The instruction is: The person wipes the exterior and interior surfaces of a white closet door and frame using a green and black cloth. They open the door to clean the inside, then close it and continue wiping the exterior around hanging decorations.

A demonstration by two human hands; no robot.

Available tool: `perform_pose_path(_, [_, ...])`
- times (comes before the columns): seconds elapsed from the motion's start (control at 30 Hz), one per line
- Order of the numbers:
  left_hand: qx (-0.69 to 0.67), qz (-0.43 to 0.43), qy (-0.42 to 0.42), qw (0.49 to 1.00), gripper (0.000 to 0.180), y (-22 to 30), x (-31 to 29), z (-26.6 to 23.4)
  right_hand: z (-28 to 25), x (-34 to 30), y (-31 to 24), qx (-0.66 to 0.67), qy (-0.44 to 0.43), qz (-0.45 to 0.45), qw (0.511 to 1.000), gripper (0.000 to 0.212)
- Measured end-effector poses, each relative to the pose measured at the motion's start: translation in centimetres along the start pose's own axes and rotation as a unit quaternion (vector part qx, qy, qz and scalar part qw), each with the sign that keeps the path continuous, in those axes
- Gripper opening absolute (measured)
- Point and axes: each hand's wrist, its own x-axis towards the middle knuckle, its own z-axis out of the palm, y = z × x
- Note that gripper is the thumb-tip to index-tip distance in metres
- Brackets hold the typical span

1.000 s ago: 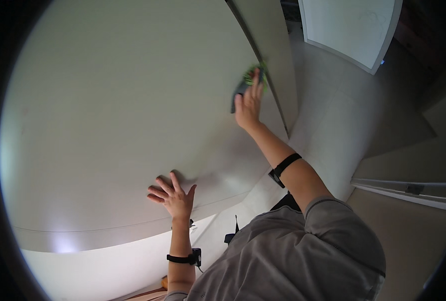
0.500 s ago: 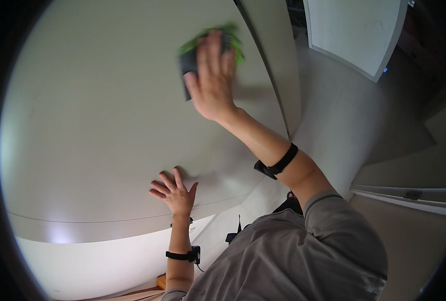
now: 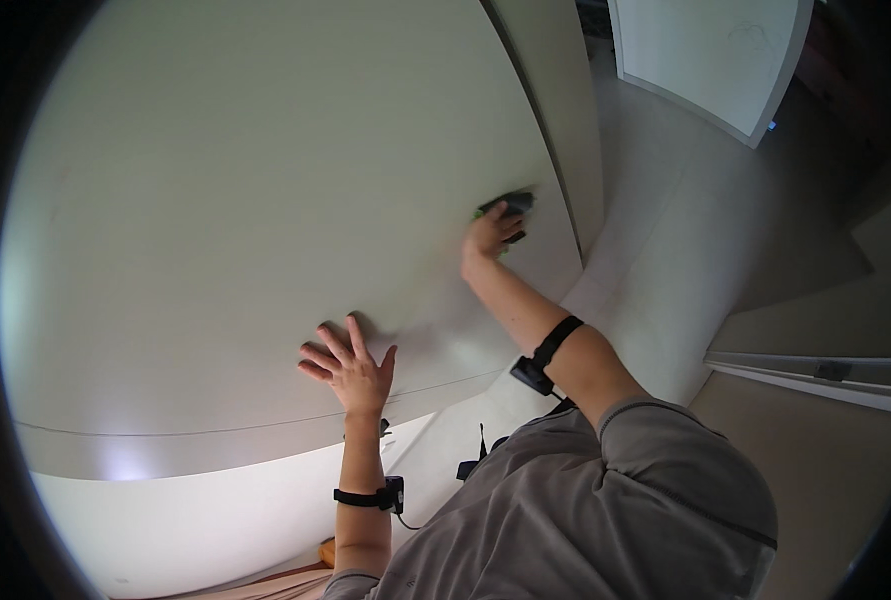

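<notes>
Left hand (image 3: 359, 384) spread, the right hand (image 3: 486, 236) grips a blurred dark-grey, green-edged cloth pad (image 3: 514, 203), seemingly soft, light and best held mid-back.

Lt-grey floor (image 3: 655, 190) runs down R of centre, w/ a darker shadow (image 3: 800, 265) further R; white grey-edged panel (image 3: 710, 60) at top R, kind unclear; pale rail (image 3: 775, 363) lower R, beige surface (image 3: 795, 470) below it, floor or wall can't tell; white surface (image 3: 195, 525) btm L, brightly lit; top R corner v. dim.
</notes>
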Motion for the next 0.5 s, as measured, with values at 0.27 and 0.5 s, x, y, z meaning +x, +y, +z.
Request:
perform_pose_path(0.27, [-0.205,0.055,0.098,0.972,0.094,-1.0,0.0,-2.0,-1.6,-14.8,-3.9,-0.088,-0.235,-0.832,0.495,0.075])
perform_pose_path(0.5, [-0.228,0.009,0.135,0.964,0.094,-2.4,-3.7,-2.8,-4.0,-2.0,8.3,-0.164,-0.039,-0.624,0.763,0.082])
